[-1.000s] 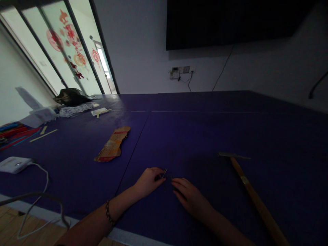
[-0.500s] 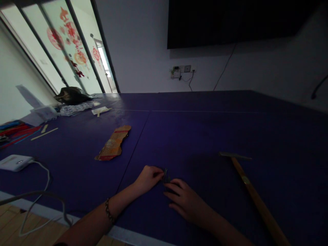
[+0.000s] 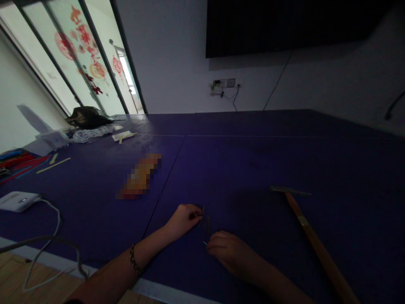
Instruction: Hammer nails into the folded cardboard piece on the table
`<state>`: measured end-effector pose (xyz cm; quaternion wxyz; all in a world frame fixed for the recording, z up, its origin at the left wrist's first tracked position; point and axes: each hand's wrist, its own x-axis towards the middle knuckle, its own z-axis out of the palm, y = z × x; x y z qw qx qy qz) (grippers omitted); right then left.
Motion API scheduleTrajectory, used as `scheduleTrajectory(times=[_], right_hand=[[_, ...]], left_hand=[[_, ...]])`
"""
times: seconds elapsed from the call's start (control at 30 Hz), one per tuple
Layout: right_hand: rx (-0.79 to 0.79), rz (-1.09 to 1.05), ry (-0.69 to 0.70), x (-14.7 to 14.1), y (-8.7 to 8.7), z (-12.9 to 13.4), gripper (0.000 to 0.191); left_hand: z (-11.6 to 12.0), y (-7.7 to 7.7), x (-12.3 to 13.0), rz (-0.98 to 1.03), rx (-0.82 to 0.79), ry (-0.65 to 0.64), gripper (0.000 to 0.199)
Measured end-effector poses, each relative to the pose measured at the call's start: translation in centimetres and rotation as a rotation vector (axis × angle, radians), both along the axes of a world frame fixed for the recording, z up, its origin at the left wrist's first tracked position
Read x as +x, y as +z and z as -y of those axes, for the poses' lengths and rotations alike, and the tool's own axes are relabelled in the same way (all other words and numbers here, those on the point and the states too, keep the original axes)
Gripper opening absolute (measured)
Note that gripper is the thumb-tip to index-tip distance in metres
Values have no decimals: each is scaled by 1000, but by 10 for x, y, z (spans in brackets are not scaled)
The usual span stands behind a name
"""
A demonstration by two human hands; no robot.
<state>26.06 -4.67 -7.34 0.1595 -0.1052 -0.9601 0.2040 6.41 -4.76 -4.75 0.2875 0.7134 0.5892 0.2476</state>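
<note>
Several thin dark nails (image 3: 207, 225) lie on the purple table between my two hands. My left hand (image 3: 185, 217) is closed in a pinch, with a slim nail (image 3: 203, 210) sticking up between thumb and fingertips. Whether it holds more than one is too dark to tell. My right hand (image 3: 229, 251) rests low on the table, fingers drawn together around a nail whose bright end (image 3: 205, 242) pokes out beside the fingertips. To the right lies a hammer (image 3: 304, 221) with a wooden handle and a narrow metal head.
A torn piece of cardboard (image 3: 139, 177), pixelated now, lies left of the table's seam (image 3: 164, 185). At the left edge sits a white device (image 3: 19, 201) with a cable (image 3: 58, 215). Coloured strips (image 3: 22, 162), papers (image 3: 50, 141) and a black bag (image 3: 88, 117) are farther back.
My right hand has drawn back toward me and closed its fingers on a nail. The loose nails between the hands now show more clearly. My left hand has stayed in place.
</note>
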Motion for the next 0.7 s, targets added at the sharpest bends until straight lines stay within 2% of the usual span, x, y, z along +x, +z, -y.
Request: scheduleTrajectory(times=[0.23, 0.47, 0.7], right_hand=[[64, 36, -124, 2, 8, -3, 24], [200, 2, -417, -2, 7, -7, 22], [69, -35, -322, -2, 9, -1, 24]], left_hand=[[0, -1, 0, -5, 9, -12, 15], [1, -1, 3, 14, 6, -17, 17], [2, -5, 3, 139, -79, -26, 24]])
